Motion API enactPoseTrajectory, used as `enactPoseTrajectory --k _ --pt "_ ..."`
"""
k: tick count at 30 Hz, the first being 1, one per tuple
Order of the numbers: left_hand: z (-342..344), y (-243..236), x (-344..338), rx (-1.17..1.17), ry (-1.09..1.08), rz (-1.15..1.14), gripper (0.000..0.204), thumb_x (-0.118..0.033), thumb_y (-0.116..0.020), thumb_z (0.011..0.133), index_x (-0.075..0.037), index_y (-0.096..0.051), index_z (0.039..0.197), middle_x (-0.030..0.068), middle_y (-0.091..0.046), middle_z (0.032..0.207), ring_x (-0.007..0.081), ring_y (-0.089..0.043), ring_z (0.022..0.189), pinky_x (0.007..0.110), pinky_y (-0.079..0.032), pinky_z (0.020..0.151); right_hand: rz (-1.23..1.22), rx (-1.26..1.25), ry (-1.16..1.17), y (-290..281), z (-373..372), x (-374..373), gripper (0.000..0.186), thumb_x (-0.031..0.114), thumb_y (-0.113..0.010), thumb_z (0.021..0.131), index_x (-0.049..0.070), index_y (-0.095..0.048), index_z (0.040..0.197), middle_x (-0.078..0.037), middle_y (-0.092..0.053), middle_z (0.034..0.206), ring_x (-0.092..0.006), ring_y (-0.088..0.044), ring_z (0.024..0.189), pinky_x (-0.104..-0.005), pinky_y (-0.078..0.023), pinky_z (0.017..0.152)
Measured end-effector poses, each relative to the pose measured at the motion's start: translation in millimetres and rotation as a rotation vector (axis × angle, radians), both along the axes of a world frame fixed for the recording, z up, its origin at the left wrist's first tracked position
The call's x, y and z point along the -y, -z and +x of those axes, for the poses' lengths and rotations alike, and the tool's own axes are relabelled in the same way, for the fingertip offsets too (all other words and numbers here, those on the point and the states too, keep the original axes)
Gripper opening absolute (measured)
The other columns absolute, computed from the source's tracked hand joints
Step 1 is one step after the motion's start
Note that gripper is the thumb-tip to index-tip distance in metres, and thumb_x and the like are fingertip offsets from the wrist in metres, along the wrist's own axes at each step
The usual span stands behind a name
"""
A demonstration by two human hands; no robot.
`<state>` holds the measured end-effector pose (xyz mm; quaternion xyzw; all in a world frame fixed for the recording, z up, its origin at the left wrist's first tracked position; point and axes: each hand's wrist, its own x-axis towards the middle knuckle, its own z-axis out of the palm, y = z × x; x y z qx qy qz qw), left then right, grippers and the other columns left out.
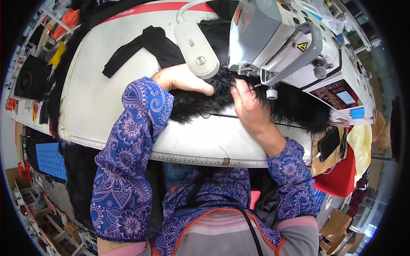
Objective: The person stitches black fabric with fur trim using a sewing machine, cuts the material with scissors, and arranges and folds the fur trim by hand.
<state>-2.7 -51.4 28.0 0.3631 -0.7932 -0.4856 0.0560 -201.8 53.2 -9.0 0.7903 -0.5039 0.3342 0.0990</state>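
A piece of black fur lies across the white sewing table, running under the head of a grey and white sewing machine. My left hand grips the fur to the left of the needle area, thumb on top; its other fingers are mostly hidden behind the lamp and fur. Close to the presser foot, my right hand pinches the edge of the fur with its fingers drawn together. The needle itself is too small and covered to make out. A white lamp head hangs just above my left hand.
Behind my left hand lies a folded black cloth strip. A measuring tape runs along the table's front edge. At the right are a control panel, a phone and a red seat. A black speaker stands far left.
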Motion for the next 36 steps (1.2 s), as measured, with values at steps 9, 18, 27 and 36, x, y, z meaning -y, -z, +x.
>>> enactPoseTrajectory --k 9,18,27,36 --pt "-1.0 3.5 -6.1 -0.008 -0.169 -0.072 0.033 -0.026 -0.062 0.079 0.003 -0.063 0.096 0.0135 -0.064 0.076 0.0194 -0.058 0.068 0.034 -0.046 0.061 0.063 -0.079 -0.289 -12.9 12.0 -10.6 0.029 0.004 -0.065 0.071 0.004 -0.061 0.1 -0.01 -0.056 0.097 -0.0278 -0.057 0.096 -0.0335 -0.05 0.076" --pt "-6.2 22.1 2.6 -0.125 -0.168 -0.106 0.039 -0.033 -0.069 0.074 0.001 -0.065 0.092 0.0109 -0.063 0.073 0.0201 -0.059 0.067 0.034 -0.046 0.061 0.246 -0.027 -0.538 -5.0 -21.8 -22.5 0.043 -0.011 -0.06 0.064 -0.001 -0.06 0.106 -0.014 -0.057 0.107 -0.0335 -0.056 0.101 -0.0394 -0.047 0.089" --pt "-6.8 11.9 6.1 -0.239 -0.001 -0.11 0.059 -0.047 -0.082 0.065 0.002 -0.067 0.094 0.0105 -0.066 0.077 0.0217 -0.061 0.069 0.034 -0.049 0.064 0.415 0.198 -0.313 3.8 -42.0 -43.3 0.054 0.002 -0.077 0.066 0.008 -0.058 0.116 -0.014 -0.061 0.12 -0.0322 -0.058 0.114 -0.0377 -0.046 0.097" --pt "-5.2 -33.7 -17.3 -0.036 -0.045 0.162 0.057 -0.004 -0.08 0.069 -0.001 -0.06 0.122 0.0093 -0.066 0.114 0.0183 -0.058 0.106 0.031 -0.046 0.094 0.403 0.345 -0.216 11.8 -31.6 -37.0 0.031 -0.003 -0.069 0.075 0.003 -0.067 0.105 -0.012 -0.066 0.11 -0.0227 -0.063 0.102 -0.0345 -0.049 0.09"
